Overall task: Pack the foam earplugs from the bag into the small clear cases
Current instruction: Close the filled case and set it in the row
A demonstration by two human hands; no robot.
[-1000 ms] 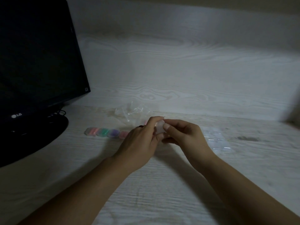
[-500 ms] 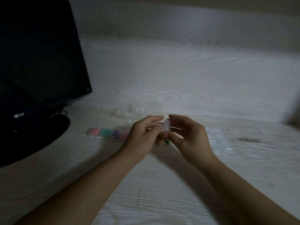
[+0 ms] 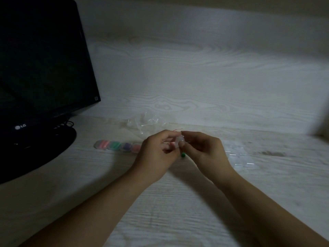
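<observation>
Both hands are being held close together above the pale wood-grain desk [image 3: 178,211], and a small clear plastic case [image 3: 178,142] is being pinched between them: the left hand [image 3: 157,154] is curled round its near side, while the right hand [image 3: 204,150] is gripping it with thumb and fingertips. Whether the case is being opened or closed cannot be told.

Further left, a row of filled clear cases with pink, green and purple foam earplugs [image 3: 117,146] is lying beside the black monitor [image 3: 39,68]. A crumpled clear plastic bag [image 3: 142,122] is lying behind the hands, a green earplug [image 3: 183,154] just below them, and empty clear cases [image 3: 240,155] to the right.

Judging by this, one case is being handled; next, an earplug would need seating inside.
</observation>
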